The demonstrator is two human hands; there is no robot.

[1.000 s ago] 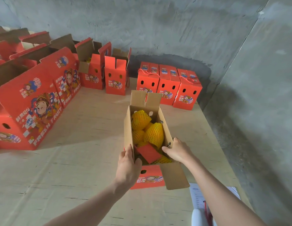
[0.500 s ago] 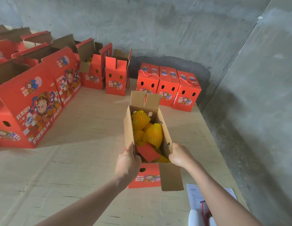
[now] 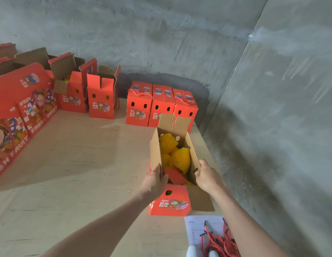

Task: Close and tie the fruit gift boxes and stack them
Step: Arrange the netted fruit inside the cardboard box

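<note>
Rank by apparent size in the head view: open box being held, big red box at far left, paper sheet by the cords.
1. Large red printed "FRESH FRUIT" carton, though nearness and cropping inflate it.
2. Open cardboard fruit box between the hands.
3. White paper sheet, partly covered by red cords.

I stand in a bare packing room, its rough grey concrete walls (image 3: 180,34) unpainted and meeting in a corner to my right. My plywood bench (image 3: 78,154) carries rows of red fruit gift boxes (image 3: 161,102), some shut and corded against the wall, others open-flapped (image 3: 101,97) along the left, one open box (image 3: 172,154) showing net-wrapped yellow fruit. A sheet of paper (image 3: 196,230) and a bundle of red cords (image 3: 220,243) lie at the near edge.
</note>
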